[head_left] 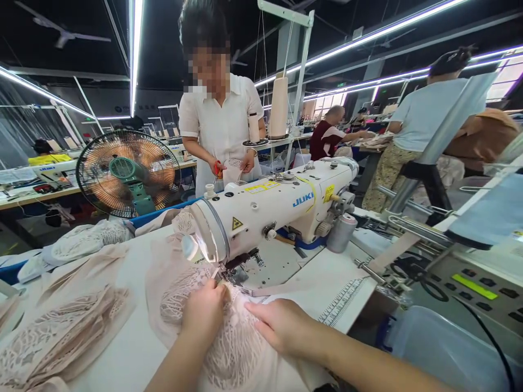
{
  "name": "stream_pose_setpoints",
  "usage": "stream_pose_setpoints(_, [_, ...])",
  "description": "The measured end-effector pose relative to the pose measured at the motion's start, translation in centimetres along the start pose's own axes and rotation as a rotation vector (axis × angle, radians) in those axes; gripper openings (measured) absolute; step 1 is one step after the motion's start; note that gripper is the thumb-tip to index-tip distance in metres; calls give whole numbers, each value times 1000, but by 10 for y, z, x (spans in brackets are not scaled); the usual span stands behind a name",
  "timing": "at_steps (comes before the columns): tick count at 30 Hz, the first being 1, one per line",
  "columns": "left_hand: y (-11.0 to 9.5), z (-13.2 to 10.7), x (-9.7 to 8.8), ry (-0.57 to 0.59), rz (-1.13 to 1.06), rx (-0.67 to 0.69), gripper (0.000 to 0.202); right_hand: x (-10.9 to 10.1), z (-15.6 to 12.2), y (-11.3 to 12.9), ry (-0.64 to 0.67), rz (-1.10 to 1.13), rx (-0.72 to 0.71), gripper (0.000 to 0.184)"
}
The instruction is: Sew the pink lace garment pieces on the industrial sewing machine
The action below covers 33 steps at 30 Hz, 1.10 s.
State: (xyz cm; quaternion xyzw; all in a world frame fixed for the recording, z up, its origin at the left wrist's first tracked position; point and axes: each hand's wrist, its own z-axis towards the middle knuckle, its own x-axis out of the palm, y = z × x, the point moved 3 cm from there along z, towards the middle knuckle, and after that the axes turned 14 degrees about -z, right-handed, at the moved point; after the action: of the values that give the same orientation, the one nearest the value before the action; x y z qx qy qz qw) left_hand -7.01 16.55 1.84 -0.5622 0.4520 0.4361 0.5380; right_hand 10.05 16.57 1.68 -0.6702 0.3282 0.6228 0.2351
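A pale pink lace garment (235,354) lies on the sewing machine's bed, its upper edge under the needle area of a white JUKI sewing machine (261,209). My left hand (206,310) is closed on the lace just in front of the presser foot, fingertips close to the needle. To the right, my right hand (286,326) grips the same garment's edge, thumb on top and fingers bent; part of the fingers is hidden. A narrow pale tape (265,291) runs in from the right toward the needle. The needle itself is hidden by the machine head and my fingers.
More lace pieces (61,337) are heaped at left. A grey thread cone (342,233) stands beside the machine; a printed ruler (341,302) marks the table. Opposite, a co-worker (220,125) holds red scissors (218,170) and fabric. A fan (128,171) and plastic bin (445,348) stand nearby.
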Motion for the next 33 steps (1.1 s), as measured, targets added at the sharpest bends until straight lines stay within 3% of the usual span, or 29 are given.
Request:
stream_pose_setpoints(6, [-3, -3, 2, 19, -26, 12, 32, -2, 2, -2, 90, -2, -11, 49])
stream_pose_setpoints(18, [-6, -1, 3, 46, -35, -14, 34, -13, 14, -3, 81, 11, -71, 43])
stream_pose_setpoints(33, [3, 2, 3, -47, -122, -49, 28, -9, 26, -3, 104, -67, -32, 49])
